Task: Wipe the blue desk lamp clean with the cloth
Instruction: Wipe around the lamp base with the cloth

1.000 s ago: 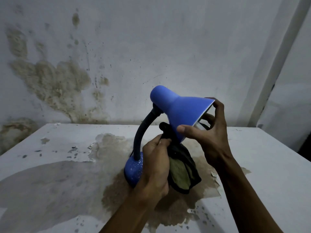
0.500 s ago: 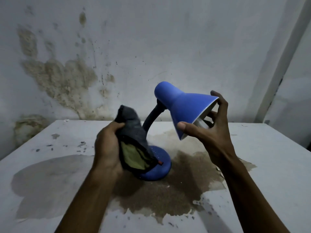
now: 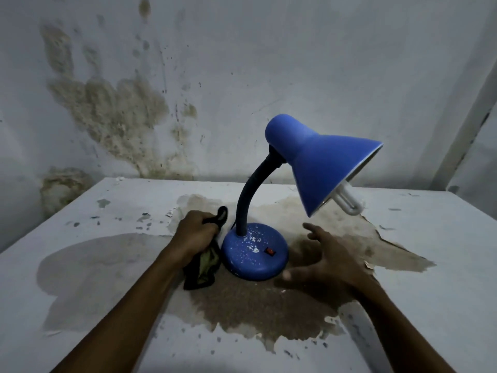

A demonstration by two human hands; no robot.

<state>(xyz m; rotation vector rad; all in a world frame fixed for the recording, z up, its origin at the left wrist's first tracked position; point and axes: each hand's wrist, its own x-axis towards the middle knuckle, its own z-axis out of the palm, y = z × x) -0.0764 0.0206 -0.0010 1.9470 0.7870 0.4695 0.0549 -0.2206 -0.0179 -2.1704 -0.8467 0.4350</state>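
Gripping one cloth (image 3: pixel 205 261) in left hand (image 3: pixel 194 234), one lamp (image 3: pixel 317 168); right hand (image 3: pixel 329 258) spread

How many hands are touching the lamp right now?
0. The left hand grips the cloth beside the lamp base; the right hand hovers open, right of the base.

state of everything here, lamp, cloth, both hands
blue desk lamp: upright on the table, shade tilted down to the right, unheld
bulb: unlit, poking out of the shade
cloth: bunched, gripped by the left hand
left hand: gripping the cloth beside the lamp base
right hand: fingers spread, holding nothing
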